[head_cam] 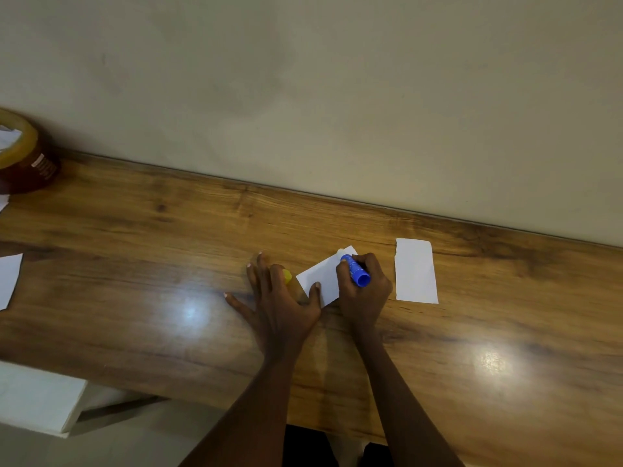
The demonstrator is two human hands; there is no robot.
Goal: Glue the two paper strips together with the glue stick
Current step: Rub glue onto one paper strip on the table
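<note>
Glue stick point(356, 271) pressed to a paper strip point(323, 278) on the wooden surface point(168, 264).

Right hand point(365, 291) wraps the blue glue stick in a closed grip, its tip down at the far corner of the tilted white strip near the middle of the surface. Left hand point(276, 298) lies flat with fingers spread, holding nothing, its thumb resting on the strip's near edge. A small yellow object point(287, 276), partly hidden, shows just beyond the left hand's fingers. The second paper strip point(416, 271) lies flat and apart to the right, touched by neither hand. At the far left stand a brown jar point(30, 163) against the wall and a loose white paper point(8, 279) at the frame's edge.
</note>
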